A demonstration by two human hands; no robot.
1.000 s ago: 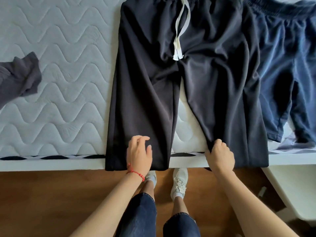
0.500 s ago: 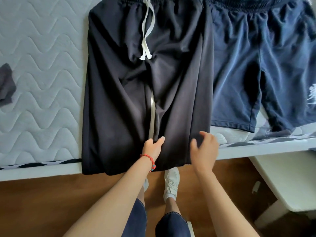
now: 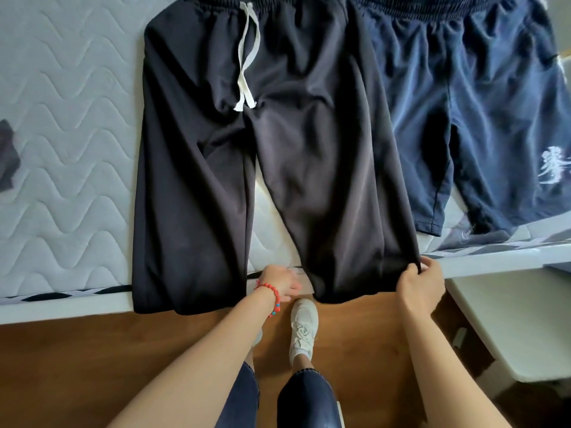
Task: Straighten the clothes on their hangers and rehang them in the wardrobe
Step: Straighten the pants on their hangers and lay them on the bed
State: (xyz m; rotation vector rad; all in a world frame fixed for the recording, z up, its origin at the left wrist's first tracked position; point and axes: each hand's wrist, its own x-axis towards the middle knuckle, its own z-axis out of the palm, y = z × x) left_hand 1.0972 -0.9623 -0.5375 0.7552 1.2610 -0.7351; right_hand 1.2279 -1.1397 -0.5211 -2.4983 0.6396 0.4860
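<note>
A quilted white mattress (image 3: 68,125) is filling most of the scene, its near edge running above a brown wooden floor (image 3: 92,366); the black drawstring shorts (image 3: 247,149) are lying flat across it, waistband at the far side, both leg hems hanging over the near edge; just beside them on the right, the navy shorts (image 3: 457,118) are lying spread out, white script printed on one leg, their edge tucked slightly under the black pair; a white bench-like surface (image 3: 509,319) is standing low at the right; a scrap of dark grey cloth (image 3: 7,159) is showing at the left edge. The right hand (image 3: 420,285) is clenching the outer hem corner of the black shorts' right leg, fingers curled over the fabric; the left hand (image 3: 278,282), with a red bead bracelet (image 3: 272,293) at the wrist, is resting at the mattress edge between the two legs, fingers loose and grasping nothing; a white sneaker (image 3: 304,329) is planted on the floor below.
</note>
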